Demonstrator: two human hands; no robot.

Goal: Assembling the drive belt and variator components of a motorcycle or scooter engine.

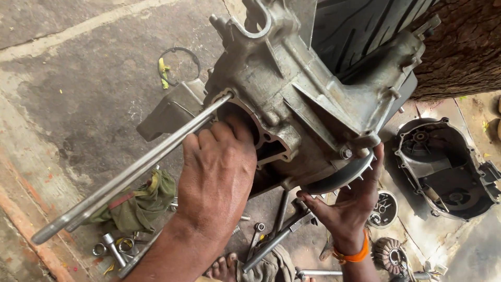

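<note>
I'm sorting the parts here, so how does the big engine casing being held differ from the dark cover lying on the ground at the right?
The engine casing is pale grey, lifted and held by both hands. The cover is dark, smaller and lies open side up on the ground, untouched. Both look like cast metal.

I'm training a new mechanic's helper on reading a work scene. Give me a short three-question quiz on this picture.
1. True or false: the left hand rests at the round opening of the engine casing.
2. What does the right hand touch? A) the finned wheel under the casing B) the black cover C) the green cloth
3. Fill in: two long metal ___ stick out of the casing toward the camera.

Key: 1 true; 2 A; 3 studs.
</note>
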